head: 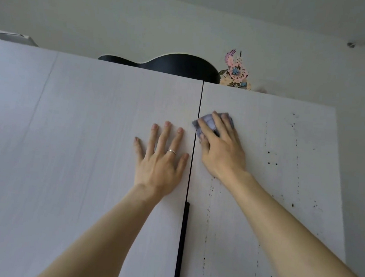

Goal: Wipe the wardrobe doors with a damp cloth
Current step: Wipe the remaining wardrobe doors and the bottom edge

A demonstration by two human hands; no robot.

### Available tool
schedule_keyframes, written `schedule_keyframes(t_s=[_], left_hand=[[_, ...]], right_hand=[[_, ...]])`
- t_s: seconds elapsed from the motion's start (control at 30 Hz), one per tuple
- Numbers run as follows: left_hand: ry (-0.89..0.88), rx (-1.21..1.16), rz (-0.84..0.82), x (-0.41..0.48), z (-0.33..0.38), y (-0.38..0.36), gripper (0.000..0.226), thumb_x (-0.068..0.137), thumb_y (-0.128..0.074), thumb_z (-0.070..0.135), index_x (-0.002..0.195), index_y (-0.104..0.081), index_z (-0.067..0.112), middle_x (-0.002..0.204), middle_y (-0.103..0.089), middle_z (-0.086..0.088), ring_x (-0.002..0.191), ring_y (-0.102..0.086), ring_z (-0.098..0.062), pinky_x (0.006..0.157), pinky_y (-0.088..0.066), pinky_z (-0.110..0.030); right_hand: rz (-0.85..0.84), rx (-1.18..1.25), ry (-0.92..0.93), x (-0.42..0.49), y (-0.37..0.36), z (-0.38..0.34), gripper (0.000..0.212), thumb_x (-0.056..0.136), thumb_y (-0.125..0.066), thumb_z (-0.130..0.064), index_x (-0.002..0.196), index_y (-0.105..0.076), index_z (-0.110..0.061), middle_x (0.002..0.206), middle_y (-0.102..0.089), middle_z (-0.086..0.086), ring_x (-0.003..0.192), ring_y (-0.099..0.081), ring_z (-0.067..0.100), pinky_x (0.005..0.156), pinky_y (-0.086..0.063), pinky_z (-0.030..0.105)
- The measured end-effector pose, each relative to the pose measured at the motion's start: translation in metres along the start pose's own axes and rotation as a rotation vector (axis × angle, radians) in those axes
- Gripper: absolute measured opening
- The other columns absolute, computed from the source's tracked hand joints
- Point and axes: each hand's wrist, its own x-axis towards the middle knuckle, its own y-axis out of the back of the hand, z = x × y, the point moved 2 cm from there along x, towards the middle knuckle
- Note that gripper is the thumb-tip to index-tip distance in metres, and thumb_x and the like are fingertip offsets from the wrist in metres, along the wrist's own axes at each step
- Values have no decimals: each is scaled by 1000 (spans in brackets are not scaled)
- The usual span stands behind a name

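Two pale wood-grain wardrobe doors fill the head view, split by a dark vertical gap. My left hand lies flat with spread fingers on the left door, just beside the gap. My right hand presses a folded grey-blue cloth against the right door, near its upper left corner; my straight fingers cover most of the cloth. Dark spots and drip lines run down the right door.
A black handle strip sits on the gap below my hands. On top of the wardrobe lie a black curved object, a pink and blue ornament and a grey box edge. The white wall rises behind.
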Motion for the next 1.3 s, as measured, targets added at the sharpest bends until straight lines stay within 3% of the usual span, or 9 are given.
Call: schedule_keyframes(t_s=[0.17,0.37,0.5,0.57,0.7,0.8,0.9,1.07,1.3], left_hand=[[-22,-42,-68,-27,9,-5,63,105,-22,46,159,8,34,165,24,8,151,25,-20,120,8,-60],[-29,-47,-123,-65,4,-19,65,96,-6,51,156,15,38,153,43,10,146,35,-20,117,14,-63],[47,-106,-107,-68,21,-36,63,97,2,51,153,26,36,146,53,8,143,42,-26,112,21,-65],[42,-86,-22,-66,22,-48,63,100,-5,48,157,17,33,157,41,4,147,33,-27,112,18,-68],[27,-29,23,-64,17,-58,62,102,-14,43,160,1,30,168,12,0,153,16,-29,113,11,-67],[23,-12,67,-68,18,-62,63,100,-20,40,161,-4,29,169,4,-2,153,9,-30,114,10,-66],[43,-4,39,-66,19,-62,63,99,-11,43,159,7,35,167,15,2,152,20,-26,114,16,-66],[99,-40,17,-66,21,-53,64,95,-2,45,155,19,41,156,37,12,148,33,-21,114,21,-63],[141,-17,-38,-73,30,-42,62,103,-20,38,157,11,40,166,22,7,151,25,-21,118,12,-63]], right_hand=[[-34,2,-41,-50,-4,3,47,107,-38,-31,153,-36,-34,167,-13,-2,155,-2,19,124,-19,42],[-170,-103,-82,-89,-3,-4,55,107,-35,-29,159,-16,-33,168,4,-1,154,10,19,125,-12,41],[-148,-122,-93,-142,-14,15,73,97,-62,-20,158,-23,-31,168,-4,0,155,-2,24,111,-38,38],[-155,-130,-71,-146,-16,23,72,98,-60,-22,158,-22,-34,168,-4,-2,155,-1,22,110,-41,41],[-133,-107,7,-117,-6,37,55,105,-41,-29,157,-25,-33,168,-8,-1,155,-2,23,116,-27,39],[-37,-3,-195,-54,12,66,48,108,-30,-32,157,-27,-32,168,-6,1,155,2,25,125,-15,43],[-46,54,-356,4,34,90,49,109,-26,-34,158,-21,-34,168,0,-3,154,7,22,125,-6,41],[75,73,-232,-34,19,97,49,108,-31,-33,157,-27,-31,168,-4,0,154,6,21,126,-6,43],[-132,-57,-30,-114,20,122,50,108,-25,-37,157,-19,-37,168,0,-3,154,9,18,123,0,36]])
